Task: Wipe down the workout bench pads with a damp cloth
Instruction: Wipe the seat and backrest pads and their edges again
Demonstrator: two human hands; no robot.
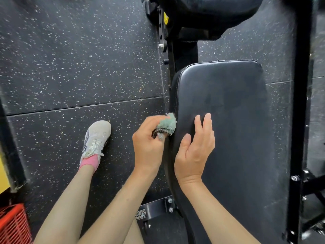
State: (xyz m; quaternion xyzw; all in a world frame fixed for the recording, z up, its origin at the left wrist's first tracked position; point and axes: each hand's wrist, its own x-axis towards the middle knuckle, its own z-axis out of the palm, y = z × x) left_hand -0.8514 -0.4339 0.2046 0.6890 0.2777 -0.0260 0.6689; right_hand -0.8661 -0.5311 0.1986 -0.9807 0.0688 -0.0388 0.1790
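Gripping the cloth tight, the left hand was curled round a bunched wad of pale green fabric with a dark striped fold beneath, and that wad sat right at the left edge of the near bench pad, touching its side seam. The right hand was just beside it, over the pad's left portion. Its fingers were straight and close together, the thumb was lifted and the palm faced the cloth, holding nothing. Whether its edge actually rested on the vinyl, I could not tell.

The pad itself was black, long and rounded at the far corners, with a faint dull sheen across its top. Beyond it a second black pad filled the upper part of the view, with a yellow knob on the frame to its left. A black upright ran down the right side.

Down on the speckled rubber floor, a white shoe with a pink sock was planted well left of the bench. A red crate showed in the bottom-left corner, and a bolted bracket with a label sat under the pad's near end.
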